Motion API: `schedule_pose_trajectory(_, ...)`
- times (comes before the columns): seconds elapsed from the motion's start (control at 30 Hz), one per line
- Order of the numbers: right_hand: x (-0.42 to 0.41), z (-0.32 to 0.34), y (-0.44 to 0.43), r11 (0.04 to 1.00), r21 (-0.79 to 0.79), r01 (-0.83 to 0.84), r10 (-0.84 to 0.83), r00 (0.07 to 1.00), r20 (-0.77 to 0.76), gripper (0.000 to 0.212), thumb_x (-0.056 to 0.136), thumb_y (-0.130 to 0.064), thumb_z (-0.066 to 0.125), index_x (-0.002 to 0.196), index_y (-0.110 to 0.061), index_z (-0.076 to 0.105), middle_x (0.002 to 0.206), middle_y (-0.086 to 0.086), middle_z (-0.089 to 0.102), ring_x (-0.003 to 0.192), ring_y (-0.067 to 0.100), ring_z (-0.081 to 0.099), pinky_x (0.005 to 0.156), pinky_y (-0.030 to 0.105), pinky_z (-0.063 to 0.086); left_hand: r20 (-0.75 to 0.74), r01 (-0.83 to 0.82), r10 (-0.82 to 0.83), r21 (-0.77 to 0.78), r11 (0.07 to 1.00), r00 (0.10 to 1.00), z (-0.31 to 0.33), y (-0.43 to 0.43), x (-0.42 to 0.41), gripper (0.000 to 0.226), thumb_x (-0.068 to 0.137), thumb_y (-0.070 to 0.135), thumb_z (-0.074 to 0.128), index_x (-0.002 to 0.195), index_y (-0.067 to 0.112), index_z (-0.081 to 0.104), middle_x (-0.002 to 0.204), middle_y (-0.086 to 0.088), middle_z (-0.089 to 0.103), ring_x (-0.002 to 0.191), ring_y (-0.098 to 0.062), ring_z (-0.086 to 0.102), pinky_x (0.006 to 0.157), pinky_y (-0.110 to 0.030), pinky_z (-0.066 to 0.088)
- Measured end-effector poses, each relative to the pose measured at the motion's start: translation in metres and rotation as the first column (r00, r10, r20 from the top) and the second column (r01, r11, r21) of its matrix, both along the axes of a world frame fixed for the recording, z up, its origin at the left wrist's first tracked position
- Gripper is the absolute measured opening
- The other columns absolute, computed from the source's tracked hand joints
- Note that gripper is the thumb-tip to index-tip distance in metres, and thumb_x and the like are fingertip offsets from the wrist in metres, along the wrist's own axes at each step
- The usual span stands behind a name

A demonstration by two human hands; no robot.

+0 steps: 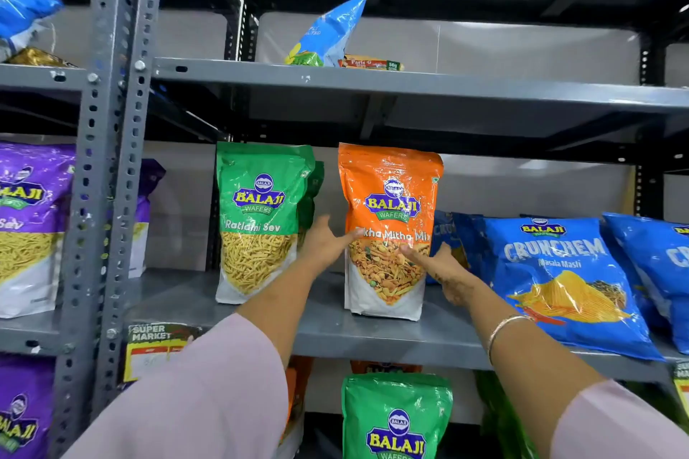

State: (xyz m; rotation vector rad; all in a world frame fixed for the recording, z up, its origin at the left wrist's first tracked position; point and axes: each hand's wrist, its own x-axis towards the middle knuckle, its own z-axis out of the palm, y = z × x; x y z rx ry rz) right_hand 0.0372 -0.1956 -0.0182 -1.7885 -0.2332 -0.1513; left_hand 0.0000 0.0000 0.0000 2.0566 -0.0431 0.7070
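An orange snack pouch stands upright on the grey middle shelf. My left hand holds its left edge, thumb lying across the front. My right hand holds its right edge lower down, thumb on the front and fingers hidden behind the pouch. Both arms reach up from below in pink sleeves, and a thin bangle sits on the right wrist.
A green sev pouch stands just left, with another behind it. Blue chip bags lean at the right. Purple pouches fill the left bay past a slotted steel post. A blue bag lies on the upper shelf, a green pouch below.
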Motion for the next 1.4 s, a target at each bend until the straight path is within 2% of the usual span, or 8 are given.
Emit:
schedule_pose_trajectory(0.1, 0.006, -0.008, -0.001, 0.996, -0.02, -0.089, 0.09, 0.996, 0.028, 0.111, 0.053, -0.042, 0.084, 0.142, -0.008, 0.026, 0.147, 0.014, 0.041, 0.13, 0.028, 0.046, 0.108, 0.044, 0.037, -0.162, 0.134, -0.159, -0.154, 0.979, 0.974, -0.009, -0.006, 0.004, 0.093, 0.077, 0.046, 0.066, 0.145, 0.005, 0.019, 0.154, -0.015, 0.026, 0.139, -0.031, 0.031, 0.108, -0.044, 0.034)
schedule_pose_trajectory(0.2, 0.01, -0.017, -0.001, 0.989, 0.002, -0.148, 0.147, 0.986, 0.073, 0.071, 0.065, -0.014, 0.08, 0.128, -0.005, 0.048, 0.13, 0.016, 0.059, 0.116, 0.029, 0.058, 0.098, 0.039, 0.047, -0.227, 0.231, -0.287, -0.242, 0.942, 0.931, -0.02, -0.011, 0.006, 0.072, 0.077, 0.034, 0.07, 0.135, 0.007, 0.037, 0.144, -0.013, 0.044, 0.131, -0.031, 0.042, 0.097, -0.042, 0.038)
schedule_pose_trajectory(0.57, 0.0, -0.018, -0.008, 0.996, 0.054, -0.074, 0.064, 0.983, 0.171, 0.073, 0.061, -0.007, 0.081, 0.125, -0.002, 0.046, 0.126, 0.016, 0.059, 0.113, 0.031, 0.058, 0.091, 0.039, 0.05, -0.115, 0.254, -0.289, -0.249, 0.935, 0.95, -0.024, -0.021, -0.011, 0.052, 0.072, 0.013, 0.076, 0.118, 0.004, 0.055, 0.127, -0.017, 0.06, 0.116, -0.032, 0.056, 0.082, -0.034, 0.044)
schedule_pose_trajectory(0.7, -0.021, -0.009, -0.017, 0.997, 0.069, -0.044, 0.029, 0.979, 0.202, 0.072, 0.061, -0.008, 0.082, 0.124, -0.004, 0.047, 0.123, 0.013, 0.061, 0.103, 0.026, 0.059, 0.072, 0.028, 0.051, -0.074, 0.253, -0.276, -0.231, 0.94, 0.958, -0.017, -0.029, -0.022, 0.051, 0.069, 0.015, 0.079, 0.114, 0.005, 0.058, 0.123, -0.017, 0.064, 0.11, -0.032, 0.06, 0.08, -0.035, 0.047)
schedule_pose_trajectory(1.0, -0.094, 0.001, -0.076, 0.998, 0.046, 0.041, -0.051, 0.971, 0.234, 0.071, 0.067, -0.014, 0.078, 0.129, -0.009, 0.044, 0.118, 0.005, 0.057, 0.101, 0.021, 0.055, 0.067, 0.029, 0.049, 0.04, 0.32, -0.318, -0.143, 0.936, 0.947, -0.015, -0.086, -0.061, 0.051, 0.066, 0.022, 0.081, 0.111, 0.008, 0.062, 0.119, -0.014, 0.066, 0.107, -0.03, 0.063, 0.09, -0.041, 0.053)
schedule_pose_trajectory(1.1, -0.118, -0.007, -0.1, 0.995, 0.016, 0.101, -0.102, 0.965, 0.242, 0.07, 0.066, -0.016, 0.079, 0.127, -0.011, 0.045, 0.117, 0.004, 0.058, 0.102, 0.022, 0.057, 0.075, 0.034, 0.051, 0.064, 0.354, -0.349, -0.147, 0.923, 0.935, -0.025, -0.111, -0.078, 0.055, 0.065, 0.021, 0.082, 0.113, 0.007, 0.061, 0.119, -0.013, 0.066, 0.107, -0.029, 0.063, 0.092, -0.044, 0.053)
schedule_pose_trajectory(1.27, -0.156, -0.035, -0.134, 0.986, -0.031, 0.164, -0.15, 0.95, 0.272, 0.063, 0.065, -0.012, 0.08, 0.12, -0.015, 0.051, 0.108, 0.0, 0.063, 0.098, 0.016, 0.061, 0.071, 0.025, 0.051, 0.093, 0.346, -0.337, -0.107, 0.932, 0.937, -0.058, -0.149, -0.102, 0.058, 0.064, 0.022, 0.082, 0.115, 0.006, 0.06, 0.119, -0.014, 0.066, 0.108, -0.028, 0.062, 0.08, -0.027, 0.047)
schedule_pose_trajectory(1.4, -0.175, -0.074, -0.158, 0.984, -0.003, 0.177, -0.171, 0.955, 0.241, 0.064, 0.065, -0.007, 0.079, 0.121, -0.016, 0.049, 0.101, -0.006, 0.064, 0.089, 0.006, 0.062, 0.067, 0.02, 0.054, 0.086, 0.364, -0.359, -0.057, 0.93, 0.93, -0.087, -0.17, -0.115, 0.062, 0.058, 0.024, 0.085, 0.112, 0.006, 0.06, 0.115, -0.015, 0.068, 0.105, -0.028, 0.064, 0.089, -0.036, 0.053)
